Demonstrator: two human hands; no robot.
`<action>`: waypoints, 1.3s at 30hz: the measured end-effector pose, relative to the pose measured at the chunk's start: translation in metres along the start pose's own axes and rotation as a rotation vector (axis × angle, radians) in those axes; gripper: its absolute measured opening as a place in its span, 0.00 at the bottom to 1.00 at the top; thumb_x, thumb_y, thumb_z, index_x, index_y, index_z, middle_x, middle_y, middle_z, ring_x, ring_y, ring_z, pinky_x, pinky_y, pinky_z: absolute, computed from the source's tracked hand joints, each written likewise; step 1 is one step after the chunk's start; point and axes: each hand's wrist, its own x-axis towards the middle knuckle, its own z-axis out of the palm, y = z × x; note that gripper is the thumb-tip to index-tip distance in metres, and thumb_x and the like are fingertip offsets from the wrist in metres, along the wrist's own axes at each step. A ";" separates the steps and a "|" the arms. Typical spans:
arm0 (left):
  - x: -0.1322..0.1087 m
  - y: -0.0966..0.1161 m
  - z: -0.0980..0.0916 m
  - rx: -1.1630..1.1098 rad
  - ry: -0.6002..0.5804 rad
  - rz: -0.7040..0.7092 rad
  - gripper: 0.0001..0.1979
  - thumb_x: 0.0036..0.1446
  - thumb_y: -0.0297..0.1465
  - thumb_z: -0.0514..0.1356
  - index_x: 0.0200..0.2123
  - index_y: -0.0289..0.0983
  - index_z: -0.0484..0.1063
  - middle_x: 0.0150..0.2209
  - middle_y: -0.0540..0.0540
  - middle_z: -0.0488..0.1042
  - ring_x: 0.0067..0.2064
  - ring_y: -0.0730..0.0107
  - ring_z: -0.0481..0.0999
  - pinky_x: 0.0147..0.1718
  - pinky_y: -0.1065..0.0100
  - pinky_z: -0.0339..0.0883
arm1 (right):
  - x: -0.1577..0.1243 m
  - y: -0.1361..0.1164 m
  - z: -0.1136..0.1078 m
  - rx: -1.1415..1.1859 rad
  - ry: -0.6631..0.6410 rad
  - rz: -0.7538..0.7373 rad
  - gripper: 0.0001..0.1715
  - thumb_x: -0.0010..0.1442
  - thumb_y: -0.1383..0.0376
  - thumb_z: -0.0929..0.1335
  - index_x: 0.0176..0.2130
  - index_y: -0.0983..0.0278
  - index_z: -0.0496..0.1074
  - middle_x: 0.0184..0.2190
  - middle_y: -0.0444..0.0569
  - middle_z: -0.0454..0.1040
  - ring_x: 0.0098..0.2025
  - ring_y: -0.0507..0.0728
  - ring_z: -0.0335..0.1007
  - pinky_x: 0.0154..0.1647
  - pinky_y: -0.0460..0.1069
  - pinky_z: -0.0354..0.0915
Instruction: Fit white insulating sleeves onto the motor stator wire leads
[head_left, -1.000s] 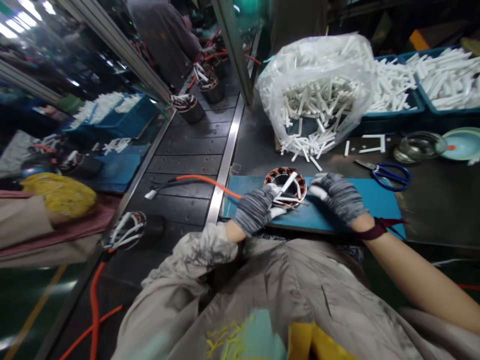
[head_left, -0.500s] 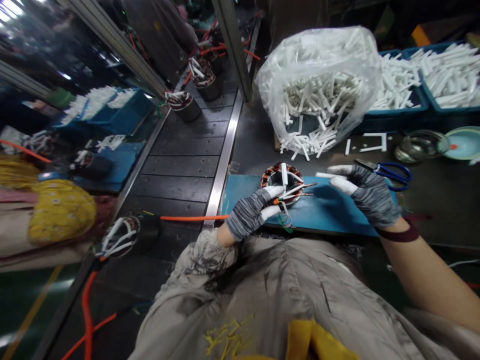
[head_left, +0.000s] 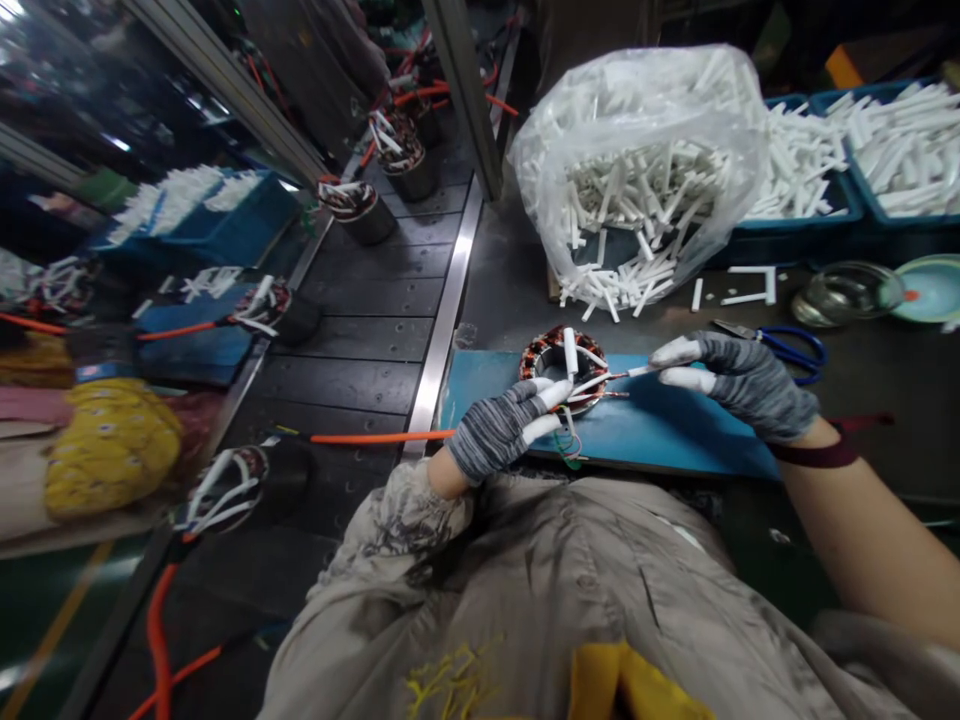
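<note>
Stator ring with copper-red and black windings (head_left: 534, 356) sits on the left half of a flat blue mat (head_left: 675, 430). White-sleeved leads (head_left: 590, 385) fan from its near right side. Left hand in grey knit glove with white fingertips (head_left: 499, 425): thumb and fingers pinched on the leads at the ring's near rim. Right hand, same kind of glove (head_left: 739, 382): thumb and fingertips grasping a thin white tube (head_left: 639, 372), its far end at a copper lead tip; cannot tell whether threaded. Blue surface spreads between ring and right wrist, room there along the mat's front edge. Tight behind the right hand: blue-handled metal cutters (head_left: 796, 352) lie just beside it. Beyond the mat's back edge, a strip of dark bench, then a clear plastic bag of white tubes (head_left: 637, 90), mouth spilling toward the ring. Left: shiny metal rail (head_left: 442, 340) edging a dark slatted conveyor (head_left: 360, 345); orange cable (head_left: 375, 438) crosses both.
</note>
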 end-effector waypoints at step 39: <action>0.013 0.018 0.008 0.176 0.049 -0.079 0.25 0.76 0.42 0.58 0.71 0.44 0.71 0.62 0.42 0.79 0.57 0.61 0.84 0.51 0.68 0.79 | 0.076 0.021 0.027 -0.707 0.223 0.219 0.28 0.61 0.43 0.71 0.37 0.66 0.79 0.42 0.68 0.82 0.53 0.80 0.78 0.60 0.74 0.69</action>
